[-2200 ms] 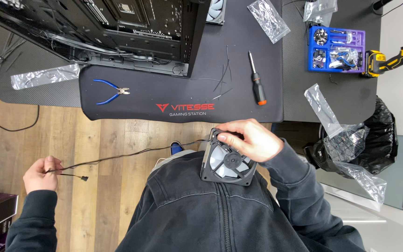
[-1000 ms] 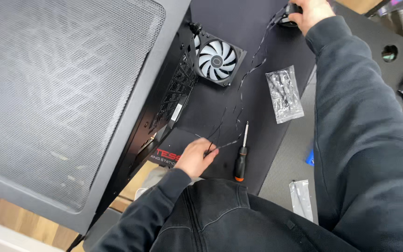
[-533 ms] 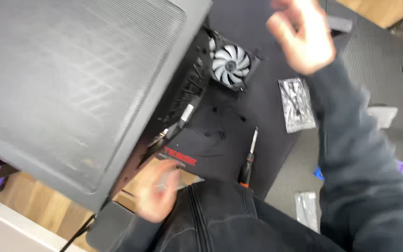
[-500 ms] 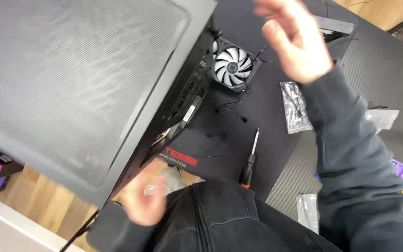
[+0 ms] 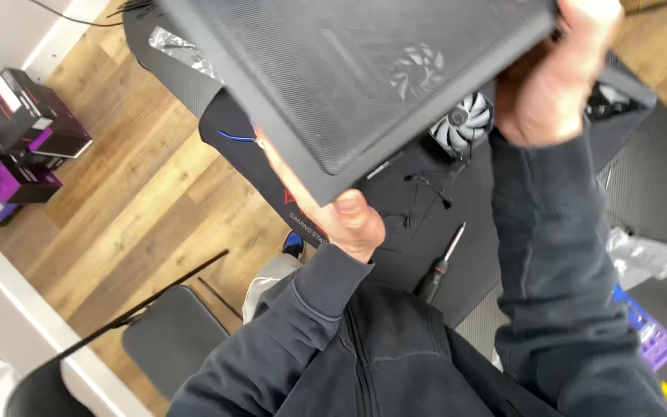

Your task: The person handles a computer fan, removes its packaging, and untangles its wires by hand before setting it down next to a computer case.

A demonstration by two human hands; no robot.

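Note:
A black computer case with a mesh side panel is tilted above the desk, filling the top of the view. My left hand grips its near lower edge, thumb on the mesh. My right hand holds its right end, fingers wrapped over the edge. Under the case a white-bladed fan lies on the black desk mat, loose black cables trailing beside it. A screwdriver with a black and orange handle lies on the mat near my chest.
Blue-handled cutters peek out at the case's left edge. A clear plastic bag and a blue and purple parts tray sit at the right. Boxes stand on the wood floor at left, a chair below.
Both hands, free and moving half a second ago, now grip the case, which has been tilted up off the desk. My view has swung left to show the floor and boxes.

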